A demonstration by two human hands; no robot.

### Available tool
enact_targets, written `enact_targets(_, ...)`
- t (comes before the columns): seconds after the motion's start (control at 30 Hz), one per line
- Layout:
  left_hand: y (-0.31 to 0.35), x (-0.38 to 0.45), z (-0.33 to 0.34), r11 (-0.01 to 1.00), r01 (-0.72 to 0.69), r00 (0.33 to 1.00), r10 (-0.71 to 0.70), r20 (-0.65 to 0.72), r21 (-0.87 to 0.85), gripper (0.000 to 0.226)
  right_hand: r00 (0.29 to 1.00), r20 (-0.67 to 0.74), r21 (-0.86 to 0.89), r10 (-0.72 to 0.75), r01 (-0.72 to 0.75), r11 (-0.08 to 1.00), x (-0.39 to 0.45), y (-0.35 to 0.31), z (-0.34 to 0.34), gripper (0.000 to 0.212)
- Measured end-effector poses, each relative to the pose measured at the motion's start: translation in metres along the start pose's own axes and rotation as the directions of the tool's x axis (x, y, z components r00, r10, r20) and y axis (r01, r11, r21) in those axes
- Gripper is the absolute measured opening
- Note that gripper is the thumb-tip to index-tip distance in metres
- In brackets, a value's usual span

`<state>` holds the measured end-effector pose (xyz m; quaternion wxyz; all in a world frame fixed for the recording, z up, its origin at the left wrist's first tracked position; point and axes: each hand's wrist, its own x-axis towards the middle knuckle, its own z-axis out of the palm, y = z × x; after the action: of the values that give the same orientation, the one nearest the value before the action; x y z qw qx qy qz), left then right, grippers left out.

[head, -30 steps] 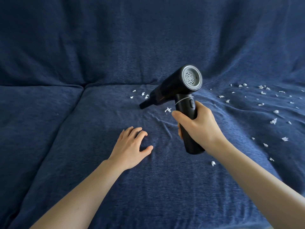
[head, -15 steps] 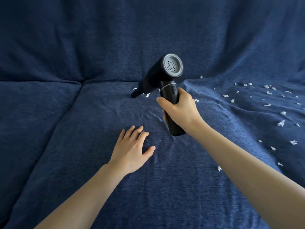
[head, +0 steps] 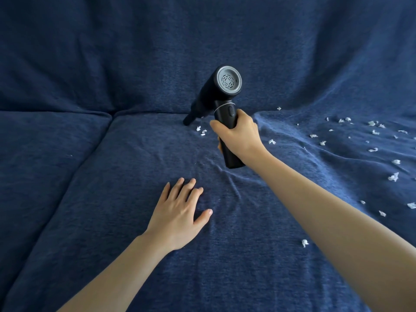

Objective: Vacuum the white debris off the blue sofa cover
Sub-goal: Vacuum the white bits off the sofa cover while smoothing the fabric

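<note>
The sofa cover (head: 112,210) under me is a deep navy blue all over, with a fine heathered weave that shows lighter, almost greyish-blue flecks where light falls across the folds on my right side and goes darker in the creases between the cushions. The vacuum (head: 221,104) I hold is matte black along its body, nozzle and handle, with a thin silver ring round the neck of the handle and a pale grey round end cap marked with concentric rings of dark dashed slots. The debris (head: 393,177) scattered over the cover is bright white, small ragged flecks against the blue, thickest toward my right.
</note>
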<state>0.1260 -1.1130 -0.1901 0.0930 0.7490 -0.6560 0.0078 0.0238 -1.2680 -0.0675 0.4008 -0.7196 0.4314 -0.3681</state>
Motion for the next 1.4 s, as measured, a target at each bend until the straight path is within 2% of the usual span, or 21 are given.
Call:
enact_targets(0.27,0.006,0.001,-0.001,0.998,0.057,0.997,-0.057,0.054,0.009,0.083,0.999,-0.041,-0.074,-0.028,0.025,0.997,-0.022,0.000,-0.041,0.027)
enact_targets(0.5,0.020,0.001,-0.001,0.989,0.137,0.981,-0.143,0.134,0.050,0.090,1.000,-0.020,-0.036,0.004,-0.004,0.999,-0.037,0.008,-0.061,0.024)
enact_targets(0.67,0.034,0.005,-0.004,0.977,0.196,0.960,-0.208,0.187,0.085,0.078,1.000,-0.023,0.001,0.007,-0.007,1.000,-0.047,0.010,-0.075,0.028)
enact_targets(0.8,0.046,0.007,-0.002,0.968,0.236,0.950,-0.249,0.187,0.088,0.082,1.000,-0.029,0.024,-0.001,0.002,1.000,-0.054,0.014,-0.086,0.024)
enact_targets(0.97,0.046,0.006,-0.002,0.966,0.237,0.954,-0.252,0.164,0.105,0.083,0.994,-0.098,-0.044,-0.037,0.033,0.998,-0.054,0.022,-0.106,0.023)
enact_targets(1.2,0.044,0.003,0.001,0.971,0.218,0.962,-0.231,0.144,0.103,0.077,0.998,-0.059,0.010,0.008,-0.008,1.000,-0.043,0.036,-0.108,0.022)
enact_targets(1.4,0.043,0.003,0.005,0.975,0.202,0.970,-0.212,0.119,0.093,0.085,0.997,-0.069,0.016,0.028,-0.027,1.000,-0.037,0.037,-0.108,0.021)
